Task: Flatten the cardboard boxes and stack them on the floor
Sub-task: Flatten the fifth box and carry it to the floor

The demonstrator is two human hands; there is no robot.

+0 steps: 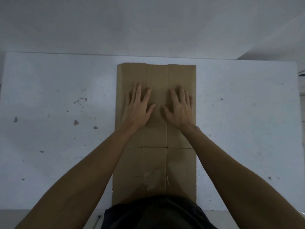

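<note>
A brown cardboard box (156,161) lies flattened on a white surface, its long side running away from me. Creases run along it and a slit crosses it about midway. A pale torn patch shows near its close end. My left hand (137,106) rests palm down on the far half, left of the middle, fingers spread. Beside it, my right hand (179,108) presses flat on the same half, right of the middle. Neither hand holds anything. The box's near end is hidden behind my dark shirt.
The white tabletop (57,113) is speckled with small dark marks and chips. Its far edge meets a plain grey wall (148,27). The near edge runs just below my forearms, with a paler floor strip (16,217) showing at the bottom left.
</note>
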